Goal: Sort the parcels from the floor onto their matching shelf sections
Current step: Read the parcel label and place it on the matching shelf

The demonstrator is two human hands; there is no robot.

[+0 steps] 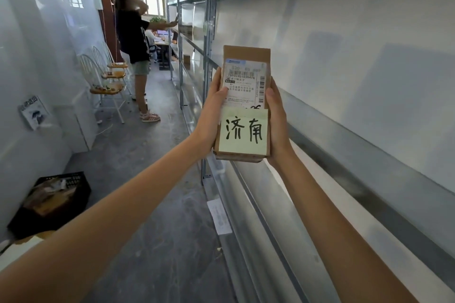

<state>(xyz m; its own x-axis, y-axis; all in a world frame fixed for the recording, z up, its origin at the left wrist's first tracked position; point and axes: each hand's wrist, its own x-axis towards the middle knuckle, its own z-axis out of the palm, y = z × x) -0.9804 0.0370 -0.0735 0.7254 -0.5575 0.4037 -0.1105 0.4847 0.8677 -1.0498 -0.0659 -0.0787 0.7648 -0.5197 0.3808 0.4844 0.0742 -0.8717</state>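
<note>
The person held a small oblong brown cardboard parcel (246,56) upright in front of them, at arm's length, in the aisle beside the long grey metal shelving unit (357,145). The left hand (214,110) clasped the parcel's left edge, its thumb lying across the white printed shipping label (245,86) with its barcodes. The right hand (277,118) gripped the right edge, fingers wrapped behind the box. Both hands were closed on the parcel, which touched no shelf. Below the shipping label sat a pale yellow-green sticky note (243,133) with two handwritten black characters, 济南.

The shelf boards nearest the parcel were bare where I could see them. A white paper slip (219,216) was fixed to the front rail of a low shelf. Further along the unit, a small brown box (187,58) stood on one shelf.

On the grey concrete floor by the left wall sat a black plastic crate (51,202), tilted, holding brownish parcels or wrappings; I could not tell exactly what. Three white spindle-back chairs with wooden seats (108,86) stood against that wall, small items lying on the seats. Beyond them another person in a black top and pale shorts (134,42) stood facing the shelves, one arm stretched toward them.
</note>
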